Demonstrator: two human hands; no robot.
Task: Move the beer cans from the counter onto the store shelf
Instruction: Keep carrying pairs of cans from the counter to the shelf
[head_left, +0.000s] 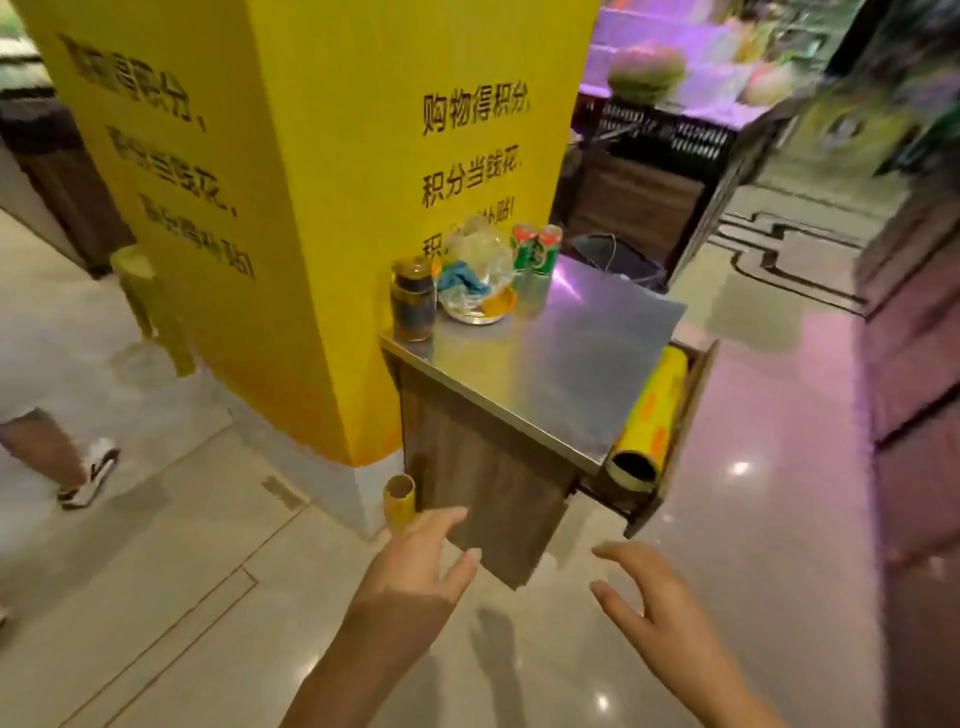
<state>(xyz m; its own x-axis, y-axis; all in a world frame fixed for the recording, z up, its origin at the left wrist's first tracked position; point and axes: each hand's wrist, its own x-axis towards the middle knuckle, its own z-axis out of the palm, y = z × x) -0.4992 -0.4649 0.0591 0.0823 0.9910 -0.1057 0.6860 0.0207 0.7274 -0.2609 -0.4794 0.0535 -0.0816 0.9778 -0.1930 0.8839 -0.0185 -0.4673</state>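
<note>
Two green-red beer cans (536, 248) upright, touching, on steel counter (561, 364); both hands' fingers (618, 603) spread, empty.

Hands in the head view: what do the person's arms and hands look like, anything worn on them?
Both the left hand and the right hand are bare: no gloves, rings, watch or bracelets visible. The forearms are uncovered as far as the bottom edge of the picture, with no sleeve in view. Fingernails look short and unpainted, though motion blur limits detail.
</note>
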